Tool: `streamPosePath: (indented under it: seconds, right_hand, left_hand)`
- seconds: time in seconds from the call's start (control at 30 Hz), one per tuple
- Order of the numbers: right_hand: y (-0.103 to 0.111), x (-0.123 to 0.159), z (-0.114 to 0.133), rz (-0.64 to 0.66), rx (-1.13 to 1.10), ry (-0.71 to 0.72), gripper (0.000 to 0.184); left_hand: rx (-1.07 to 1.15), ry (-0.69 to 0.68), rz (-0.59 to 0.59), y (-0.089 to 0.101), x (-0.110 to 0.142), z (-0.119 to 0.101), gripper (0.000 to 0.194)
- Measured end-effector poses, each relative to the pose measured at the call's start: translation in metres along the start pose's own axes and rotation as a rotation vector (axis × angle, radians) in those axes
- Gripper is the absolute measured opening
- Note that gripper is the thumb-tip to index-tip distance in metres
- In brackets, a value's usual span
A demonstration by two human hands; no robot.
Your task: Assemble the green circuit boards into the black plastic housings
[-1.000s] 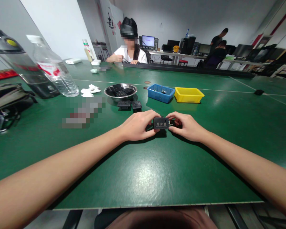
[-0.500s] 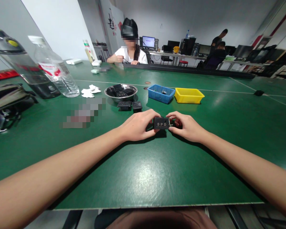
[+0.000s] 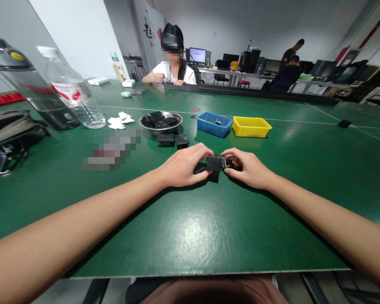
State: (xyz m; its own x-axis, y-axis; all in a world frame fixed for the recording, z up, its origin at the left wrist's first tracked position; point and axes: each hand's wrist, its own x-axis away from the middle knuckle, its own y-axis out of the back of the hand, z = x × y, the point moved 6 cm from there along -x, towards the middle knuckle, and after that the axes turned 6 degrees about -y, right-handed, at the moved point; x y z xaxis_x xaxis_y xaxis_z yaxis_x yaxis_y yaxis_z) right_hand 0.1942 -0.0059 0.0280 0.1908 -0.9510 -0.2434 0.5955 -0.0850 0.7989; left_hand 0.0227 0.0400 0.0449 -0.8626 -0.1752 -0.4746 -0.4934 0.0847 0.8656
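A small black box-shaped SPD module (image 3: 214, 163) is held just above the green table, its plain dark side towards me. Metal contacts and a bit of blue show at its right end. My left hand (image 3: 186, 165) grips the left end between thumb and fingers. Around the right end curl the thumb and fingers of my right hand (image 3: 249, 169), close against the metal contacts; its inner fingers are partly in shadow. Beyond the hands, two more black modules (image 3: 166, 139) lie in front of a steel bowl (image 3: 145, 127) that holds several others.
A blue bin (image 3: 213, 128) with small metal parts stands beside a yellow bin (image 3: 251, 131). Left are crumpled tissue (image 3: 120, 121), a clear water bottle (image 3: 77, 97), a dark-bottomed bottle (image 3: 34, 88) and glasses (image 3: 3, 159). Across the table sits a person (image 3: 174, 71).
The module has been turned in my fingers: its face lettered SPD is out of sight, a plain side shows, and more of the contacts is visible. Both hands have stayed nearly in place.
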Motion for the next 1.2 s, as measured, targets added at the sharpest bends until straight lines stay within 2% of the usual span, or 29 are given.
streamPosePath:
  seconds: [0.33,0.67,1.2]
  right_hand:
    - [-0.0005,0.0000,-0.0006,-0.002,-0.003,0.008,0.035]
    - [-0.0007,-0.0002,-0.0014,-0.005,-0.010,0.005,0.034]
    - [-0.0007,-0.0005,-0.0011,-0.002,-0.004,0.011,0.034]
  left_hand:
    - [0.061,0.036,-0.054,-0.0007,0.0024,0.0038,0.035]
    - [-0.031,0.023,-0.018,-0.0018,0.0002,0.0039,0.030]
    - [-0.004,-0.002,0.020,-0.0040,-0.0013,0.0020,0.032]
